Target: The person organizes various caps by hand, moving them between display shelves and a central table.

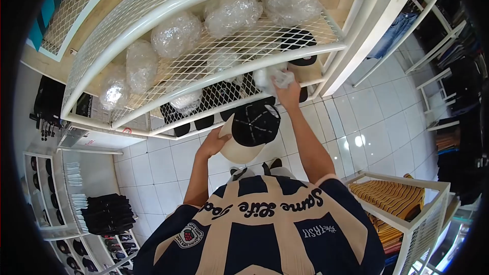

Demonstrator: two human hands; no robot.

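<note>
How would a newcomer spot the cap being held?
Find the big white mesh rack. At its lower edge, above the tiled floor, the left hand grips a cap by its pale brim. Unlike the caps on the rack, it is held in the open, black inside showing.

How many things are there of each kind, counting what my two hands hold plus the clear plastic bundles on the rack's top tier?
Cap in the left hand: 1
Clear plastic wrapping in the right hand: 1
Top-tier bundles: 5
Total: 7
</note>
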